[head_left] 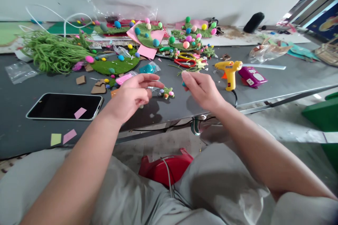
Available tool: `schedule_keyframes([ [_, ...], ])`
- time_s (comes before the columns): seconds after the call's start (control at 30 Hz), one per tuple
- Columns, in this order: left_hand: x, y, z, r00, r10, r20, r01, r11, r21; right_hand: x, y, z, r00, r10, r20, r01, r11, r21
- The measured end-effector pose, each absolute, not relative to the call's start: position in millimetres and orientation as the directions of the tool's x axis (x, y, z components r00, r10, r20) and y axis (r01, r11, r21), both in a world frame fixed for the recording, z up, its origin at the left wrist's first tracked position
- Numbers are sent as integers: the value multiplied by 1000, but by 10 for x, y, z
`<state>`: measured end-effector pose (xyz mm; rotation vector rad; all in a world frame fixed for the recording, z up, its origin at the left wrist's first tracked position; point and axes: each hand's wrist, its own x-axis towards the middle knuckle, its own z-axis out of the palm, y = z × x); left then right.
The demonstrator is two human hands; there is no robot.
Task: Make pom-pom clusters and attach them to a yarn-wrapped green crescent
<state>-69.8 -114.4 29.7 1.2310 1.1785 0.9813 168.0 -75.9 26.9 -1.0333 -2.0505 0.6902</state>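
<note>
My right hand (202, 89) is closed, thumb against the fingers, on a small blue pom-pom (183, 84) that shows only at its edge. My left hand (133, 95) hovers over the table's front part with its upper fingers stretched out and apart; nothing clear shows between them. A small pale bit peeks out below it, too little to name. Between my hands lies a small green felt piece (167, 93) dotted with tiny coloured pom-poms. Just beyond are red-handled pliers (185, 63) and a packet of blue material (148, 68).
A yellow hot glue gun (230, 72) and a purple packet (252, 77) sit at right. A phone (63, 106) lies at left, near a bundle of green stems (54, 52). Green felt shapes with pom-poms (116, 64) line the back. A red stool (166, 170) stands below.
</note>
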Motion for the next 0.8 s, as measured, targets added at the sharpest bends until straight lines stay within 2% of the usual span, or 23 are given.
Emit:
schedule_keyframes([
  [0.1,-755,-1140,275,116,989,-90,130,75,989,1762,-636,229,-420,875,243,385,414,-825],
  [0.23,-735,-1168,232,114,988,-105,52,99,994,1763,-569,197,-496,859,127,191,251,-949],
  [0.33,-662,-1219,213,118,992,-55,62,48,997,1705,-603,196,-533,846,32,69,81,-994],
  [0.5,-508,-1304,174,41,986,163,251,-168,953,1582,-701,165,-558,828,-42,-27,-69,-997],
  [0.67,-461,-1304,81,35,891,453,430,-422,798,1453,-784,134,-573,817,-71,-32,-109,-994],
  [0.8,-495,-1296,48,38,837,546,478,-495,726,1387,-802,170,-577,804,-148,-31,-202,-979],
])
